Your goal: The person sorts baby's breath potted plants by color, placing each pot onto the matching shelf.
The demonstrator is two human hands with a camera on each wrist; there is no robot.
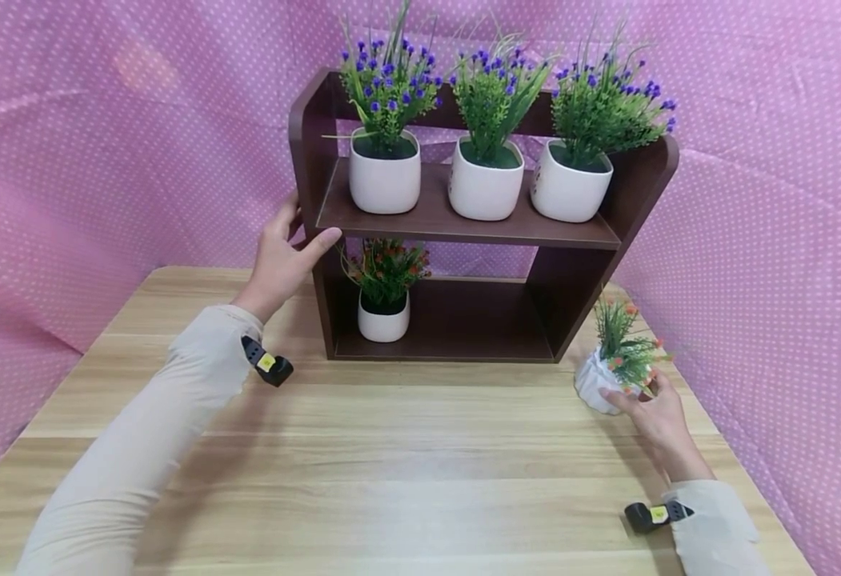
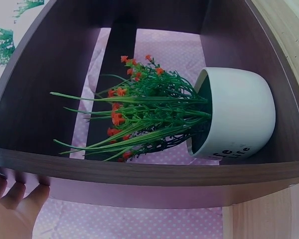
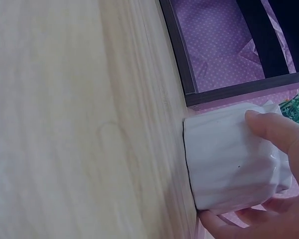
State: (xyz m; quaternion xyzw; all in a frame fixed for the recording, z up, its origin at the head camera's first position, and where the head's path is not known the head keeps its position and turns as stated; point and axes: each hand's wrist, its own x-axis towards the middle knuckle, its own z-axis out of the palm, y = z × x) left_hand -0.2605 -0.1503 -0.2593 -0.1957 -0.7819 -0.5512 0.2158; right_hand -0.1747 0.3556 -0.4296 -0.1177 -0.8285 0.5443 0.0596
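A dark brown two-tier wooden shelf (image 1: pixel 478 320) stands on the table. My left hand (image 1: pixel 276 264) grips its left side panel (image 2: pixel 154 172), thumb over the front edge and fingers along the outer face. At the table's right, my right hand (image 1: pixel 659 416) holds a potted plant (image 1: pixel 596 382) with orange flowers by its white, ridged pot (image 3: pixel 229 159). The thumb lies on the near side of that pot and the other fingers curl round the far side. In the right wrist view, the pot's base is close against the tabletop.
On the upper tier sit three white pots with purple flowers: left (image 1: pixel 384 180), middle (image 1: pixel 485 184) and right (image 1: pixel 571 188). A white pot (image 1: pixel 384 322) with red-orange flowers occupies the lower tier's left end. Pink dotted cloth (image 1: pixel 139 160) hangs behind the wooden table (image 1: pixel 391 464).
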